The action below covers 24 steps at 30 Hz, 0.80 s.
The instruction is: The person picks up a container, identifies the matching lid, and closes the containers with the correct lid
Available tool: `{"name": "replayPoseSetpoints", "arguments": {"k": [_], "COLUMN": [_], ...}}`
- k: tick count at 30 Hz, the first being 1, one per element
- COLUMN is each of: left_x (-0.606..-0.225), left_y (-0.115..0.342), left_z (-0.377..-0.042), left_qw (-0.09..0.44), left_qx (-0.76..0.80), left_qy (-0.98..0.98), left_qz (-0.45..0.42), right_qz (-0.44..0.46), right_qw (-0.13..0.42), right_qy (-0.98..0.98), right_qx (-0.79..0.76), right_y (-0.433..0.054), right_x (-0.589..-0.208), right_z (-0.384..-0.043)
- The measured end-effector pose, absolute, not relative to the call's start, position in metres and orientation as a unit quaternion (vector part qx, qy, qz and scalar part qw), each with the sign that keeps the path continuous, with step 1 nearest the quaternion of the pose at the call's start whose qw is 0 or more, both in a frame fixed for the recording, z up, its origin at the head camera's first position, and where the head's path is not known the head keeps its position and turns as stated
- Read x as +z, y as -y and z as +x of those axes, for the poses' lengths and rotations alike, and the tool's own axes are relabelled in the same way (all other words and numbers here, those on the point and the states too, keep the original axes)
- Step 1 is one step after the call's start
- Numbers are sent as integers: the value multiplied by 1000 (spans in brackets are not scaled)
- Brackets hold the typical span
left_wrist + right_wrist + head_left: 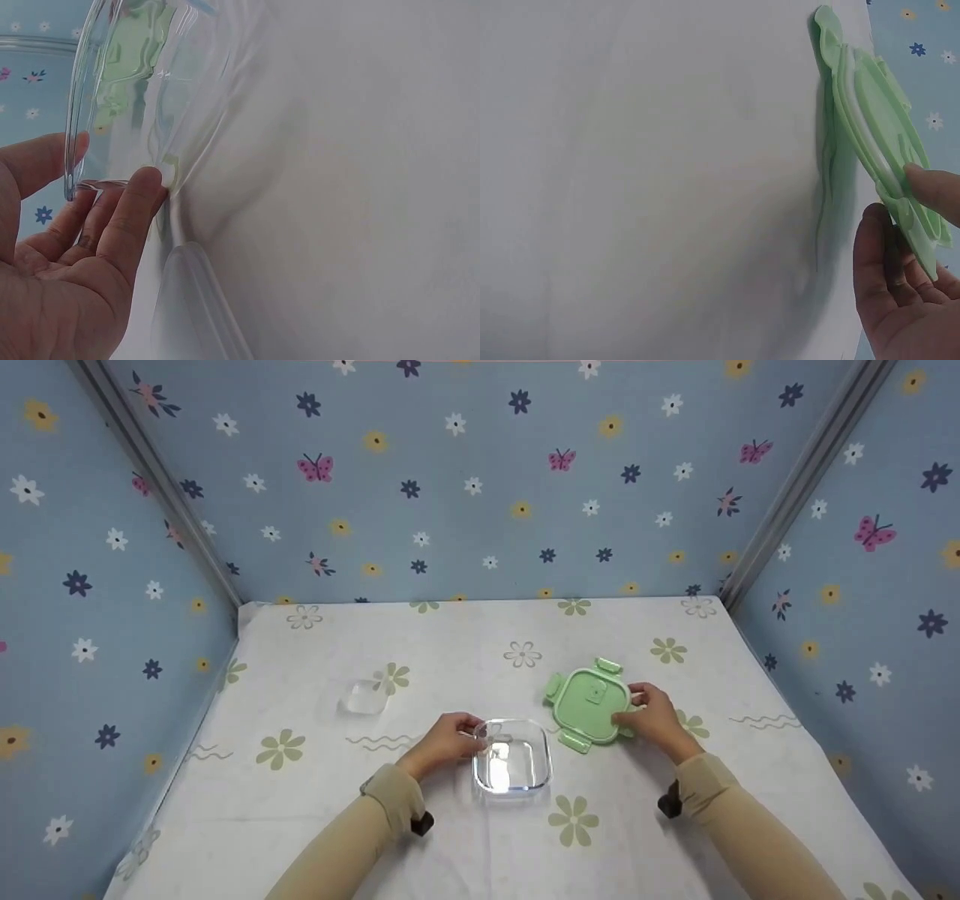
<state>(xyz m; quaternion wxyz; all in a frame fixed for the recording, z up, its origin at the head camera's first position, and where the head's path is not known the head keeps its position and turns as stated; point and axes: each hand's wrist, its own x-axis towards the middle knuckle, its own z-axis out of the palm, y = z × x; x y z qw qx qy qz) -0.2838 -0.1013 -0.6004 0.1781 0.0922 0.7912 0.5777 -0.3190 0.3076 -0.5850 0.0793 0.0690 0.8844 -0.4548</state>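
Observation:
A square clear glass food container [512, 757] is at the front middle of the table in the head view. My left hand [450, 741] grips its left side, the thumb and fingers pinching the wall near the rim in the left wrist view [90, 240]. A green lid [591, 705] with side clips lies to the right of and behind the container, its flat face up. My right hand [656, 720] pinches its right edge, thumb on the top face and fingers under it. In the right wrist view, the lid [881, 112] is tilted, with a shadow on the cloth beside it.
A small translucent block-like piece [366, 696] stands to the left on the white flowered tablecloth [450, 660]. Blue patterned panels [465, 532] rise at the back and both sides, with grey posts [176, 506] at the corners.

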Motion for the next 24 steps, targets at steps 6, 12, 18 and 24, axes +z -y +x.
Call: {"name": "replayPoseSetpoints", "arguments": {"k": [6,12,18,24], "left_x": [-599,-600,-598,-600], "left_y": [102,101,101,100], "left_z": [-283,-285,-284,-283], "left_qw": [174,178,180,175], "left_qx": [578,580,582,581], "left_qy": [-792,-789,-788,-790], "left_qz": [94,95,90,92], "right_qz": [55,41,26,11], "right_qw": [79,96,102,80], "right_qy": [-874,-853,-840,-840], "right_qx": [-477,-511,-533,-536], "right_y": [-306,-305,-303,-299], "right_x": [-588,-582,-578,-576], "right_z": [-317,-314,-312,-307]}}
